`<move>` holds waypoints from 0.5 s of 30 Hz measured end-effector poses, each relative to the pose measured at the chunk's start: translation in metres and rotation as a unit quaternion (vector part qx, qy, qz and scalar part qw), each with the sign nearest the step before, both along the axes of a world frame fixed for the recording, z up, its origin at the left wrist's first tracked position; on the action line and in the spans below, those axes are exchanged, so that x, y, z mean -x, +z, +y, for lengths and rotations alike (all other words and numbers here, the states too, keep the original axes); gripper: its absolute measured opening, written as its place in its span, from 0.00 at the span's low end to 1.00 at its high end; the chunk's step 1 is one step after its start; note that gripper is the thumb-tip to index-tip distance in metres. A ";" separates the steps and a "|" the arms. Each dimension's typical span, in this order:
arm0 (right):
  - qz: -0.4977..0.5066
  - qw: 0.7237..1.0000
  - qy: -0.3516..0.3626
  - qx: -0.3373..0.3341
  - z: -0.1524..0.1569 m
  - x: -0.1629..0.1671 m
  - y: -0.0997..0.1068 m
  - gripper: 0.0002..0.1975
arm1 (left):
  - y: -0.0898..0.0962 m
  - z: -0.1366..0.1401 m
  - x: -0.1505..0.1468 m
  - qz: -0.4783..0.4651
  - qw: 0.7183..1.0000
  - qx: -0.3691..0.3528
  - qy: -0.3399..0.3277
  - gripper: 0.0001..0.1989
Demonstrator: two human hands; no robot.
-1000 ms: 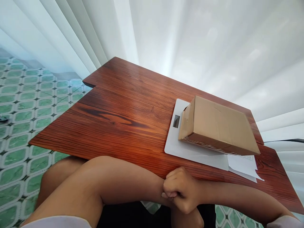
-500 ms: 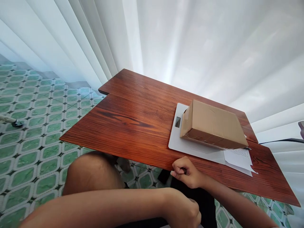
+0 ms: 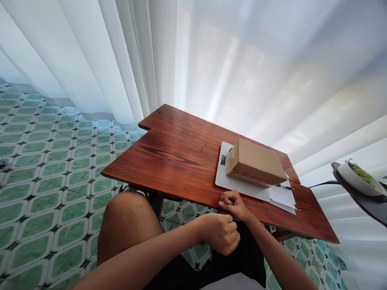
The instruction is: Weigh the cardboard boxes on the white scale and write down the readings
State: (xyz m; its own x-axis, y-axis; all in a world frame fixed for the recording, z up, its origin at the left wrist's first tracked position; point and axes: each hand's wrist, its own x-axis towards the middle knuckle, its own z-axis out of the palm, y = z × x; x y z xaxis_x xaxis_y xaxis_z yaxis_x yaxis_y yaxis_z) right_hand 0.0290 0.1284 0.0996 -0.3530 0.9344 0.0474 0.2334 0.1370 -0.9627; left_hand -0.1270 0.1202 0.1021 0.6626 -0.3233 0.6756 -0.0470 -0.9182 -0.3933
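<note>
My left hand is curled into a fist above my lap, with no object showing in it. Just beyond it, my right hand is also closed, at the near edge of the wooden table, and I see nothing held there. A closed brown cardboard box lies on a flat white scale with a small dark display. Printed paper sheets stick out at the right of the scale, with a dark pen across them. Both hands are apart from the box.
White curtains hang behind the table. At the far right, a white bowl of green food stands on a dark surface. My bent bare knee is close to the table's front edge, above a green tiled floor.
My view has shifted, bringing the bowl at right into sight and revealing more of the pen. My left fist has risen closer to my right hand. The box stays on the scale.
</note>
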 end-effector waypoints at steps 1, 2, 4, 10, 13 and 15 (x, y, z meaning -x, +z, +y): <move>-0.003 1.000 -0.005 0.001 0.000 0.000 0.000 0.30 | -0.002 0.002 0.001 -0.016 1.000 0.005 0.009 0.10; -0.006 1.000 -0.012 0.000 0.000 0.000 -0.001 0.31 | -0.004 0.003 0.001 -0.024 0.999 0.011 0.017 0.10; -0.011 1.000 -0.029 -0.002 0.000 0.001 0.000 0.30 | -0.007 0.004 0.002 -0.027 0.999 0.021 0.034 0.09; -0.034 0.997 -0.069 -0.018 -0.002 0.008 0.003 0.28 | -0.016 0.008 -0.001 -0.042 0.997 0.021 0.067 0.07; -0.050 0.995 -0.077 -0.033 -0.002 0.010 0.003 0.27 | -0.015 0.014 0.000 -0.012 0.995 0.031 0.098 0.08; -0.060 0.994 -0.076 -0.040 -0.001 0.010 0.003 0.27 | -0.014 0.017 0.001 0.011 0.993 0.043 0.109 0.08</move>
